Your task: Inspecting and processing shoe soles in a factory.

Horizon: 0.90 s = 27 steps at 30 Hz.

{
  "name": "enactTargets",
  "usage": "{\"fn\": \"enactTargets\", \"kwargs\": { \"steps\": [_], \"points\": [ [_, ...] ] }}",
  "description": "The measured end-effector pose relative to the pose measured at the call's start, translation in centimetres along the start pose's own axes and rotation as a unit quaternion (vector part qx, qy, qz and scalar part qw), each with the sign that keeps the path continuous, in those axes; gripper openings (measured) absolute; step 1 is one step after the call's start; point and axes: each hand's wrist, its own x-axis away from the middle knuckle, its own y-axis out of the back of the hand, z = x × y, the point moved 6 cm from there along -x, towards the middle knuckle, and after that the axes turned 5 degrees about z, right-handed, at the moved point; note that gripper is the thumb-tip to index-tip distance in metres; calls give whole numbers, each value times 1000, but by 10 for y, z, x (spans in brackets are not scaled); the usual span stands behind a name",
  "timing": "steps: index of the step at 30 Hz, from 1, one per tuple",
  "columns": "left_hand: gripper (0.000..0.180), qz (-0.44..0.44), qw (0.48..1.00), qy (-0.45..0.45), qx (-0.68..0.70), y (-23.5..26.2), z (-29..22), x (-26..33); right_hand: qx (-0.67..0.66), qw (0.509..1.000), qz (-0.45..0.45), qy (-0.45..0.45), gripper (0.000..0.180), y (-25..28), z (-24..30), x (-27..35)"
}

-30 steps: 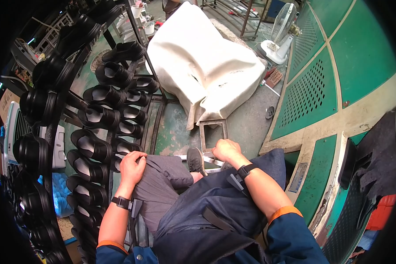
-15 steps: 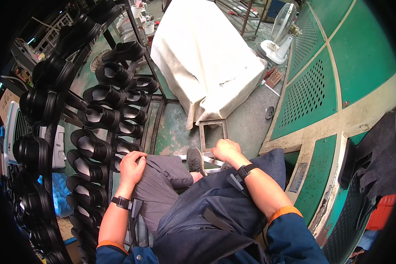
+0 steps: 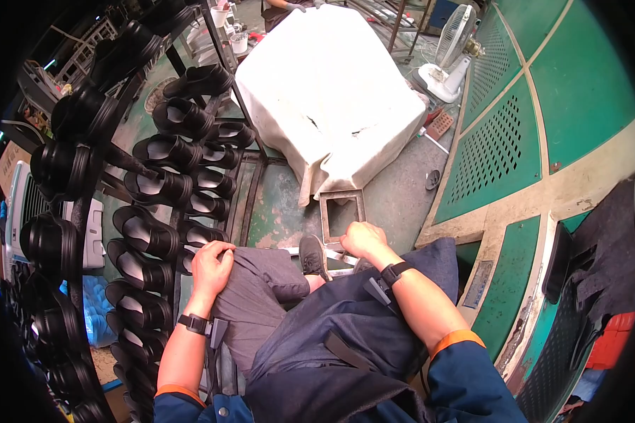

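Observation:
My left hand lies over my left knee in grey trousers, its fingers resting along the edge of the leg. On the other side my right hand is curled into a fist over the dark blue apron, with nothing seen in it. Ahead stands a bulky thing under a white cloth, so what it covers is hidden. A square metal frame juts out below the cloth's near edge, just beyond my right hand. My shoe shows between my knees.
Black shoes line a metal rack close on my left. Green panels run along the right. A white fan stands at the far right. At the far end of the cloth is another person's gloved hand.
Another person's gloved hands have come into view at the cloth's far edge. The cloth's far part has spread wider and changed shape. My own hands have stayed in place.

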Motion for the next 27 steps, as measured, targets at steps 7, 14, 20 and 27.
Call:
{"fn": "enactTargets", "kwargs": {
  "steps": [7, 14, 20, 27],
  "points": [
    [14, -2, 1000, -3, 1, 1, -1, 0, -11, 1000, -4, 1, 40, -2, -2, -3],
    [14, -1, 1000, -4, -2, 0, 0, 0, -11, 1000, -9, 9, 40, -4, -3, -5],
    [15, 3, 1000, 2, -3, -1, 2, 0, -14, 1000, -9, 11, 40, -1, -2, -2],
    [15, 4, 1000, 5, -3, -1, 4, 0, -9, 1000, -4, 9, 40, -1, -1, -2]
  ]
}}
